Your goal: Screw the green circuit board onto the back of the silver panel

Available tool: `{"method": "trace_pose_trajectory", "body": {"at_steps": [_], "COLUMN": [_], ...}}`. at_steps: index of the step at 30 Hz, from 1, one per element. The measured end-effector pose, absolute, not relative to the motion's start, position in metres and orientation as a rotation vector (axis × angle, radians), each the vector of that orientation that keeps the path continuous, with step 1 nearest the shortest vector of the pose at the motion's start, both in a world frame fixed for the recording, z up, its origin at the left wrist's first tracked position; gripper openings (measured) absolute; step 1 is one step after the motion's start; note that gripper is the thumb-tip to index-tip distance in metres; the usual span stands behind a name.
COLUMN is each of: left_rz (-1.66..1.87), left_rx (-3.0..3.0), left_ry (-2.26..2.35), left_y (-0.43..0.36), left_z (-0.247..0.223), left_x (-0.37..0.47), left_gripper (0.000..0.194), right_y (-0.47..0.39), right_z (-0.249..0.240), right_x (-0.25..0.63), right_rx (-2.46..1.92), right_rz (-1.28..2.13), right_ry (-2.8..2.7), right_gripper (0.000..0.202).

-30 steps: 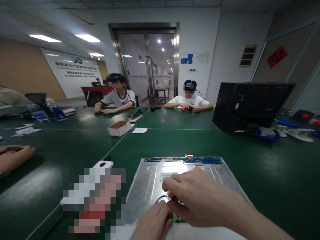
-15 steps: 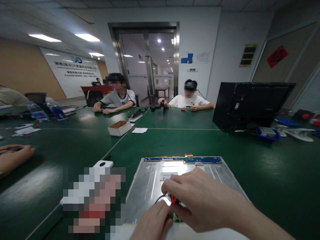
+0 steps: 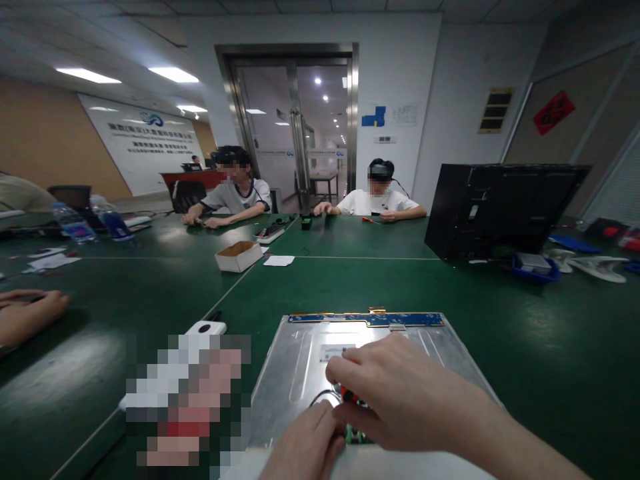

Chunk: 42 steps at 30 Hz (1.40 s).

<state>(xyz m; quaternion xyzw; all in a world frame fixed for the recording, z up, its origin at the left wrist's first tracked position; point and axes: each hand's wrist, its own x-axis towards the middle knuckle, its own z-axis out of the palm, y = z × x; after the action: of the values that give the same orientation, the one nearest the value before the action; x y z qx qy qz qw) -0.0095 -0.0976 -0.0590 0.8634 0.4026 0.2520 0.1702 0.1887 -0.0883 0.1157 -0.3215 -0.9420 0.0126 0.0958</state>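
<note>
Metal panel (image 3: 285, 393) lay on the green table (image 3: 380, 287), near edge partly behind both hands; tabletop ran past its far and right edges. Right hand (image 3: 400, 393) gripped a red tool (image 3: 349, 395), tip hidden. Left hand (image 3: 305, 440) sat by a mostly covered green board (image 3: 356, 437); couldn't tell its grip.

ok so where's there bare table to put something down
The green table looks bare right of the metal panel, nearer than the black monitor, and between the panel's blue circuit strip and the white paper. It's crowded at the panel's near end, where left hand and right hand meet, and around the blue tray.
</note>
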Motion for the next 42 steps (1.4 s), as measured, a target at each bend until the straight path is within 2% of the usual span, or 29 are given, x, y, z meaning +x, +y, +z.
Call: {"method": "trace_pose_trajectory", "body": {"at_steps": [5,11,28,38,42], "left_rz": [0.692,0.688,0.659,0.647,0.649], "left_rx": [2.416,2.398,2.394,2.383,2.382], "left_ry": [1.171,1.162,1.186,1.201,1.188], "left_y": [-0.099,-0.102,-0.097,-0.099,-0.099], "left_z": [-0.055,-0.05,-0.063,-0.06,-0.058], "left_x": [-0.008,-0.007,-0.007,-0.007,-0.008], "left_gripper": [0.016,0.015,0.008,0.013,0.016], "right_y": [-0.086,-0.089,-0.09,-0.088,-0.087], "right_z": [0.112,0.114,0.113,0.115,0.113], "right_x": [0.189,0.189,0.19,0.188,0.188], "right_rx": [-0.948,-0.9,-0.925,-0.957,-0.978], "right_rz": [0.011,0.06,0.059,0.052,0.054], "right_ry": [-2.785,-2.774,-2.778,-2.771,-2.767], "right_gripper": [0.022,0.007,0.009,0.006,0.012]}}
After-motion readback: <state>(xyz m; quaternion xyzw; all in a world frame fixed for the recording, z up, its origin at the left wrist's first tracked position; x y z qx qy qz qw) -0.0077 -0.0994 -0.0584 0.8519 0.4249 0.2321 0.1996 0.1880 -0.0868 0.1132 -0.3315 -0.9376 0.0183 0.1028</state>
